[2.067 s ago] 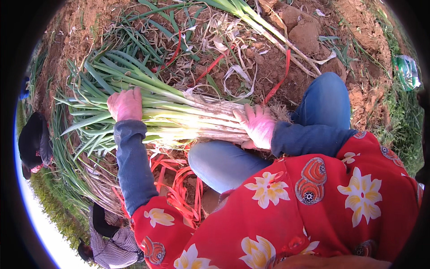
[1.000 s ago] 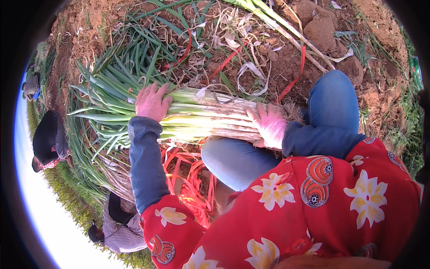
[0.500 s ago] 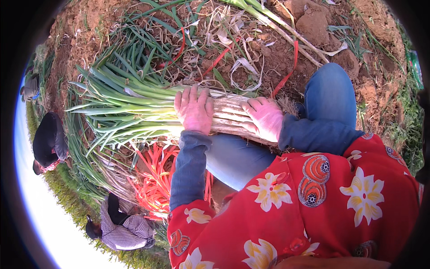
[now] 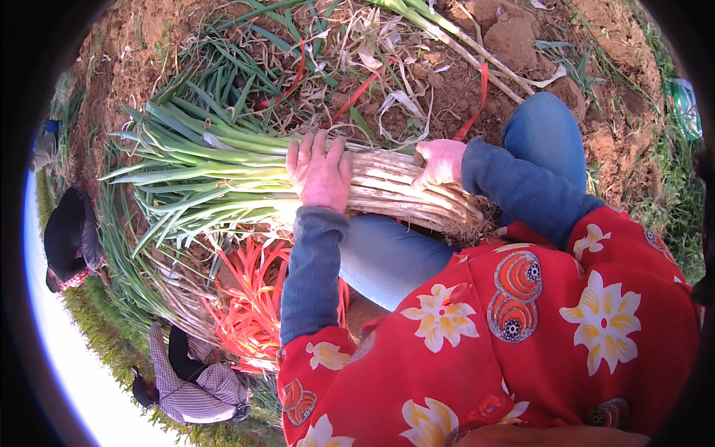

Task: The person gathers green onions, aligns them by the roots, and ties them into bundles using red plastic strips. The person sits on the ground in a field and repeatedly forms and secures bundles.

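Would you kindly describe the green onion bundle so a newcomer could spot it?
Find the red floral shirt, then the blue-jeaned left leg above it. Just beyond lies the green onion bundle, leaves left, roots right. Unlike the onion heap farther left, it has the left hand and right hand on it.

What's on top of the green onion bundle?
The left hand lies across the green onion bundle's middle, the right hand nearer its roots. What's directly beneath both hands is hidden.

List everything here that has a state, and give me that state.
Green onion bundle: gathered, lying sideways, no tie visible
Left hand: laid on the bundle, fingers extended
Right hand: against the bundle, grip unclear
Red strip pile: loose, tangled
Upper stalks: lying apart from the bundle
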{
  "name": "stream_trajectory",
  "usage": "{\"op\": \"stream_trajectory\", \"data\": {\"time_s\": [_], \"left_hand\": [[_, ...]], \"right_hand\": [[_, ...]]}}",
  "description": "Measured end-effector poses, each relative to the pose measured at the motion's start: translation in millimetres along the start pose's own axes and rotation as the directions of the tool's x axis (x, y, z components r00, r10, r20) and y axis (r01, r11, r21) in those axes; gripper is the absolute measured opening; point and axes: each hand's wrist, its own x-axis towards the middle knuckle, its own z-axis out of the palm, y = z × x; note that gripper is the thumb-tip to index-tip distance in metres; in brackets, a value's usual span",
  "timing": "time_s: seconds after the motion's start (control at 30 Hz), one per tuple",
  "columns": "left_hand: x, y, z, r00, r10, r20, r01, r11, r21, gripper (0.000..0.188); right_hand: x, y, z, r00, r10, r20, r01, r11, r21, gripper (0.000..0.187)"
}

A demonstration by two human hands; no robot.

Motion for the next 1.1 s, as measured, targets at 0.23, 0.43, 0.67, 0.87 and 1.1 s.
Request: {"op": "stream_trajectory", "data": {"time_s": [0.23,0.43,0.67,0.87,1.1], "left_hand": [[0.8,1.4,7.4,0.999,0.007,-0.031,-0.007,1.0,-0.018,0.033],[3.5,2.6,8.9,0.999,0.003,-0.045,-0.005,0.999,-0.036,0.033],[2.7,0.2,7.4,1.0,0.0,-0.028,-0.001,0.999,-0.038,0.033],[2.7,4.2,5.8,0.998,-0.003,-0.063,0.0,0.999,-0.054,0.03],[1.6,4.1,7.8,0.992,0.024,-0.125,-0.029,0.999,-0.036,0.033]], "right_hand": [[8.7,-0.8,-11.6,0.993,0.063,0.097,-0.058,0.997,-0.054,0.084],[28.5,16.2,-12.4,0.967,0.074,0.244,-0.053,0.995,-0.089,0.091],[7.7,30.9,0.6,0.981,-0.128,0.146,0.099,0.977,0.188,0.072],[-7.8,39.4,14.9,0.911,-0.402,-0.091,0.361,0.886,-0.292,0.038],[-17.3,43.9,29.7,0.813,-0.51,-0.281,0.388,0.834,-0.393,0.019]]}}
